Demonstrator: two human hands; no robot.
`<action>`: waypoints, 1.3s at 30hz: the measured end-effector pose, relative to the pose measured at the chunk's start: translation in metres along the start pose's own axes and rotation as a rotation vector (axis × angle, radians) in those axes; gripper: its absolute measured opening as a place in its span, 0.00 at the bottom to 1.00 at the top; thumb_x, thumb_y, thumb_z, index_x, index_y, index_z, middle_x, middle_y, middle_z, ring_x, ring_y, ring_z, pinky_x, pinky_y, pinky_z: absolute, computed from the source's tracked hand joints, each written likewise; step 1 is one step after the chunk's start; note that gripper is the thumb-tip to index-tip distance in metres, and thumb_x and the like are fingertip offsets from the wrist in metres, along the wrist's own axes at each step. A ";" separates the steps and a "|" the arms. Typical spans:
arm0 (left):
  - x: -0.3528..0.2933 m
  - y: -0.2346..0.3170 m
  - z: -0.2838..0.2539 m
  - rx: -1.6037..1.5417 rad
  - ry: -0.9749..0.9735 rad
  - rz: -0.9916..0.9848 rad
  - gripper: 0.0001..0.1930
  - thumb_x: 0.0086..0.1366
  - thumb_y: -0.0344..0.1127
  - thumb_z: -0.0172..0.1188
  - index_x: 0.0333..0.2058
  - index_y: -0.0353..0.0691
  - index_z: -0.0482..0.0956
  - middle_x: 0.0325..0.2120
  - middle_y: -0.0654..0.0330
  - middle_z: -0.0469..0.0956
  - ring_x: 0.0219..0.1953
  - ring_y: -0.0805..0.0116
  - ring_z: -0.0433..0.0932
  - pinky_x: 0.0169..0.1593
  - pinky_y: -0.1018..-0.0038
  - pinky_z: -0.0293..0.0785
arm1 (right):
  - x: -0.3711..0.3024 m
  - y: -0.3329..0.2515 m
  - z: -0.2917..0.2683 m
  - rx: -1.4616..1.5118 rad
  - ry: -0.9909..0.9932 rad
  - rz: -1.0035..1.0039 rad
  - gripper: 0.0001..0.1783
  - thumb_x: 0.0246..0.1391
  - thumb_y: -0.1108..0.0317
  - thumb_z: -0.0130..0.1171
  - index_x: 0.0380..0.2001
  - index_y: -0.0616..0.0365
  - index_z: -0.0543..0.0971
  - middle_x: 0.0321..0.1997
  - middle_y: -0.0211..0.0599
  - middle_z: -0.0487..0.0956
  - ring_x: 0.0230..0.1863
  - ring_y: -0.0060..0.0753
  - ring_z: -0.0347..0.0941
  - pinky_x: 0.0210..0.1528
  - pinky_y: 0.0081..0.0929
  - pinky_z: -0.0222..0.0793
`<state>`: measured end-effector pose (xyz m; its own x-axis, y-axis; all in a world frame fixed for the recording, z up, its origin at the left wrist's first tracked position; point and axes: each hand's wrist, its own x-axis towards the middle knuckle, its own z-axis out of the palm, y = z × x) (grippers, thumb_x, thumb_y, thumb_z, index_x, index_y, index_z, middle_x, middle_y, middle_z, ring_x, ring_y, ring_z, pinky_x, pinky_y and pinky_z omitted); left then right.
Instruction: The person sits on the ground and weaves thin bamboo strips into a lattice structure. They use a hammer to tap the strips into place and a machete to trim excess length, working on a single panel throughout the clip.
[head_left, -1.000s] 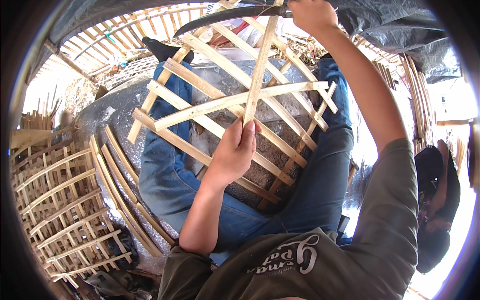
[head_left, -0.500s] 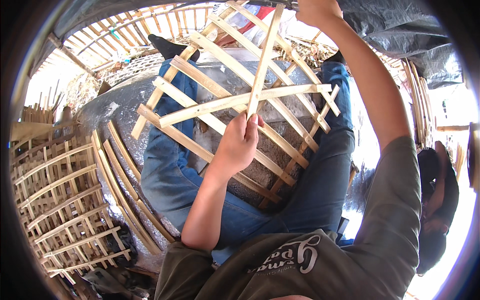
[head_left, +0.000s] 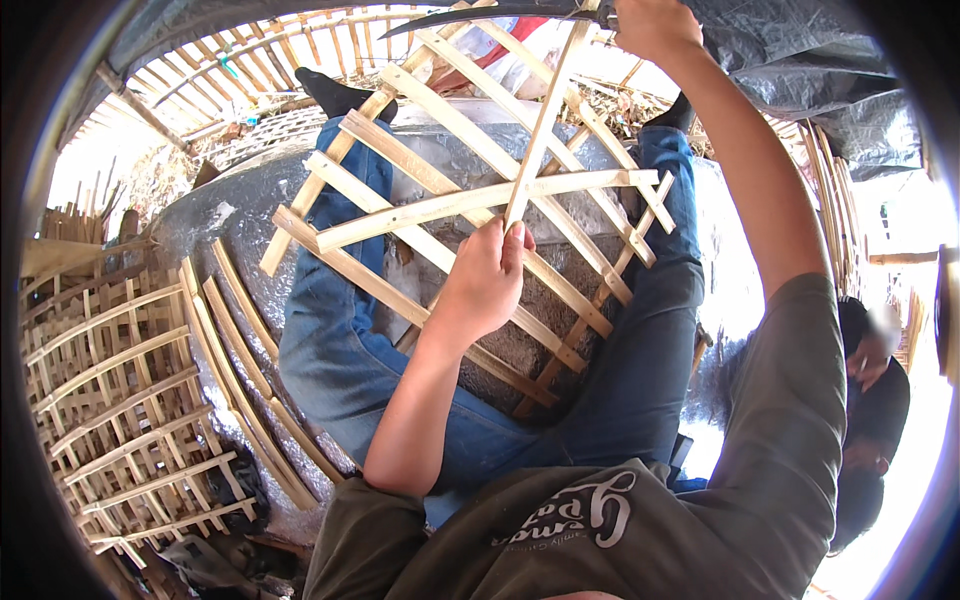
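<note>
Head view: what just changed?

– Blade (head_left: pixel 455 17) is back along the upper edge of the frame; 0.5 s ago it was out of sight. Held strip (head_left: pixel 548 130) leans slightly more to the right at its far end. Co-worker (head_left: pixel 872 420), right edge of frame, shifted too.

– Meaning for the work?

– My read: blade work at the strip's far end, mid-stroke, not done. The 2 overlap up there; can't tell if the edge is biting.

– Fingers?

– Left hand (head_left: pixel 488 280), frame centre: closed, thumb on top, gripping the strip's near end. Right hand (head_left: pixel 660 30), upper edge, right of middle: curled round the blade's handle (head_left: pixel 606 15), partly cropped.

– Where's the strip?

– Frame centre up to the upper edge, right of middle. Crosses over 1 curved strip (head_left: pixel 425 208), lattice (head_left: pixel 440 114) behind, over the legs (head_left: pixel 335 340). Fixed to it or not, can't tell.

– Any writing?

– Pale lettering (head_left: pixel 607 510) on the dark shirt (head_left: pixel 660 545), lower middle: large script, smaller line under it, bent by folds. Not transcribing. No label or brand I can make out on strip or blade.
</note>
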<state>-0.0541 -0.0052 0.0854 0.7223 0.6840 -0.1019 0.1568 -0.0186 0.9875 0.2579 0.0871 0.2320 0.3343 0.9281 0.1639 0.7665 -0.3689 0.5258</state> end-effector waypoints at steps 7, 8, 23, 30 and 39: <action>0.007 0.009 0.010 0.120 0.146 0.112 0.14 0.77 0.36 0.44 0.35 0.35 0.72 0.16 0.58 0.67 0.18 0.68 0.67 0.26 0.66 0.64 | 0.006 0.021 -0.007 -0.109 0.056 -0.026 0.14 0.52 0.61 0.60 0.39 0.56 0.85 0.42 0.49 0.84 0.46 0.50 0.83 0.46 0.43 0.79; 0.008 0.009 0.012 0.137 0.182 0.157 0.13 0.77 0.36 0.44 0.35 0.35 0.73 0.16 0.57 0.68 0.18 0.66 0.68 0.27 0.65 0.64 | 0.006 0.024 -0.008 -0.116 0.048 -0.020 0.17 0.54 0.60 0.61 0.42 0.57 0.84 0.44 0.51 0.84 0.47 0.51 0.82 0.48 0.44 0.79; -0.006 0.011 0.003 0.125 0.165 0.084 0.13 0.76 0.34 0.43 0.33 0.34 0.71 0.16 0.54 0.69 0.17 0.62 0.70 0.26 0.64 0.64 | -0.037 0.026 0.005 -0.052 0.150 -0.023 0.14 0.48 0.64 0.60 0.40 0.53 0.82 0.39 0.50 0.84 0.43 0.55 0.83 0.44 0.47 0.81; -0.005 0.000 0.005 0.115 0.157 0.027 0.13 0.77 0.35 0.43 0.34 0.35 0.71 0.15 0.59 0.67 0.17 0.69 0.68 0.25 0.67 0.64 | -0.051 0.029 -0.004 -0.137 0.080 -0.119 0.14 0.50 0.67 0.57 0.41 0.51 0.82 0.38 0.47 0.84 0.43 0.52 0.83 0.46 0.45 0.80; -0.009 0.001 0.009 0.121 0.159 0.095 0.12 0.76 0.33 0.44 0.33 0.35 0.71 0.14 0.61 0.64 0.16 0.71 0.64 0.23 0.68 0.60 | -0.067 0.055 0.016 -0.090 0.149 -0.010 0.19 0.46 0.65 0.61 0.45 0.48 0.82 0.34 0.47 0.84 0.38 0.53 0.83 0.40 0.43 0.81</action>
<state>-0.0545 -0.0177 0.0859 0.6239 0.7812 0.0211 0.1791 -0.1692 0.9692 0.2865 0.0036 0.2365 0.2369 0.9312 0.2770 0.7147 -0.3602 0.5995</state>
